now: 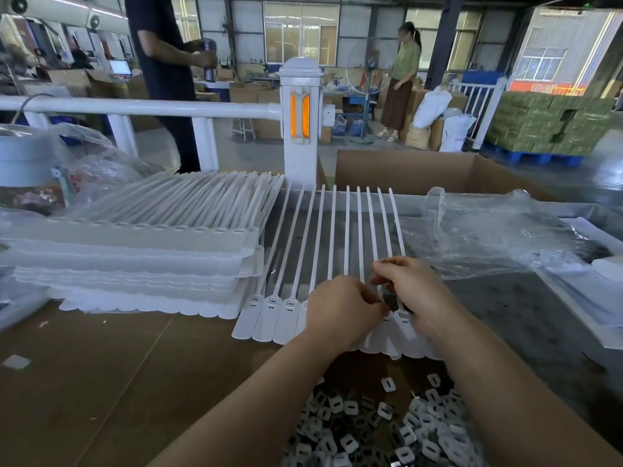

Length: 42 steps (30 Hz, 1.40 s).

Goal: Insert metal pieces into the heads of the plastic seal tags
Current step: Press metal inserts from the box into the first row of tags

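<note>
One joined strip of white plastic seal tags (286,298) lies on the brown cardboard-covered bench (101,365), both hands' curled fingers, left hand (340,308) and right hand (409,291), pinching at its heads, small metal pieces (371,423) heaped nearer, stacked tag strips (135,251) leftward.

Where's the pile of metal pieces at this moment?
In the head view the metal pieces lie bottom centre-right on the cardboard, between the forearms, just nearer than the row of seal tags under the hands.

Both forearms are bare to the frame's edge, with no sleeves, gloves, rings or watch showing.
</note>
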### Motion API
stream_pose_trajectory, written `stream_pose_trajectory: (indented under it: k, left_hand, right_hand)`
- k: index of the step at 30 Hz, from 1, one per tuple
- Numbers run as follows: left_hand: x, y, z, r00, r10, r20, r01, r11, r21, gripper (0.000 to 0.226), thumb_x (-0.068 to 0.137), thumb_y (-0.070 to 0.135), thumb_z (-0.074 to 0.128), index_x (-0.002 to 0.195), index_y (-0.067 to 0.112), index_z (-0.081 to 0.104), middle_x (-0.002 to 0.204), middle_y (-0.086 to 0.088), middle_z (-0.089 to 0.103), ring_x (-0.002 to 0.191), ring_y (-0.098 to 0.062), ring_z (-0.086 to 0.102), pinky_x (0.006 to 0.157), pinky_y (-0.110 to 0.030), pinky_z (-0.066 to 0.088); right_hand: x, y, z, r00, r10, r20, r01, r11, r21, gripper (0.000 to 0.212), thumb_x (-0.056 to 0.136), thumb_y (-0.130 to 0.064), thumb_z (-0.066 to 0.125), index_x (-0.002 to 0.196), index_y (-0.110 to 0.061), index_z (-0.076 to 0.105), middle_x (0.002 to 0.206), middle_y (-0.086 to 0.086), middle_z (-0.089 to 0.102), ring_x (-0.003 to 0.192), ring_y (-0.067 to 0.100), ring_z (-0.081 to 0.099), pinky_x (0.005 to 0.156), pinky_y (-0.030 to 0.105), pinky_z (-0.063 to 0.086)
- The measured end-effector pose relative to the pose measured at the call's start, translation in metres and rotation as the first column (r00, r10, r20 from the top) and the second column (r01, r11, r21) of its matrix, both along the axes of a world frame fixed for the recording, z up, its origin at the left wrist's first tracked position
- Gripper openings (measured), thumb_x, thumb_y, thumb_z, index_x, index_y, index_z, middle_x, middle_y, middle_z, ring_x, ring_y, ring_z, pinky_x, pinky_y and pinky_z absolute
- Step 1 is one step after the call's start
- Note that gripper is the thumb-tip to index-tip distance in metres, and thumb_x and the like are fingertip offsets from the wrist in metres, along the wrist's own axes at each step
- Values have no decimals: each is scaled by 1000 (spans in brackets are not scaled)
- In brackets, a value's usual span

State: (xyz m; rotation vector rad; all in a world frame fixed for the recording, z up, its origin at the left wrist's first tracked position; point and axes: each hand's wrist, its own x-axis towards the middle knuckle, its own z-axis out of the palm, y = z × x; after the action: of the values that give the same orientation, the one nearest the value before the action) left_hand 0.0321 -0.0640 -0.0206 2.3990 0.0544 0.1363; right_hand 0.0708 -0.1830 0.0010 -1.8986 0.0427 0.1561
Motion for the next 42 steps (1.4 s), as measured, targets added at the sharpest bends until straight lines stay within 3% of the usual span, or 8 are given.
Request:
stream_pose_trajectory:
  k: [7,11,19,23,28,33,38,42]
  left_hand:
    - [-2,-3,-2,997,28,76,-31,999,36,12,82,45,70,87,35,71,72,16,58,84,-8,61,69,-27,50]
    - [-3,-1,-1,994,13,108,-16,999,33,7,81,43,73,81,38,67,71,15,57,80,-8,59,60,-25,45]
    - [-3,18,9,929,-334,162,290,925,244,17,94,32,64,102,37,77,88,15,55,88,-6,52,75,-25,44]
    - [-4,34,10,883,-447,144,424,891,166,20,93,27,66,109,35,76,97,8,61,91,-5,55,86,-27,47]
    - [-6,37,13,835,-521,176,464,840,282,22,95,29,63,113,36,74,89,15,49,82,-1,44,74,-17,36]
    - [-10,36,13,821,-543,176,461,812,357,24,98,30,58,117,34,73,94,7,55,89,-10,50,76,-26,42]
    - [-10,40,13,862,-469,194,434,879,197,26,95,20,64,117,29,73,100,4,63,91,-8,58,83,-31,50]
    - [-12,38,14,846,-502,182,446,851,277,24,94,22,65,112,36,74,98,9,59,91,-4,53,81,-24,46]
  right_hand:
    - [-1,0,2,1000,-3,5,3,1000,14,8,98,-28,58,94,-24,64,92,-2,69,87,15,60,65,31,43]
    - [-2,0,3,1000,-10,5,10,1000,5,10,98,-29,58,94,-24,65,92,-1,69,82,15,60,61,29,41]
    - [0,0,3,1000,-26,1,26,1000,15,10,97,-29,59,96,-23,66,88,-4,71,80,15,60,64,30,42]
    - [1,-1,3,1000,-21,-11,22,1000,17,8,96,-31,60,96,-25,65,89,-6,71,91,14,59,77,36,43]
    - [0,-1,4,1000,-10,-14,11,1000,7,9,97,-31,59,97,-25,65,91,-6,70,93,13,58,85,40,42]
    - [1,-2,2,1000,3,6,-3,1000,-10,8,97,-32,59,96,-26,65,91,-7,70,91,12,59,78,36,43]
    - [1,-4,1,1000,2,11,-2,1000,-13,11,98,-32,58,99,-25,65,91,-7,70,89,12,59,78,35,41]
    - [2,-4,1,1000,7,0,-7,1000,-10,10,98,-33,58,97,-26,65,91,-7,70,90,12,59,83,39,41]
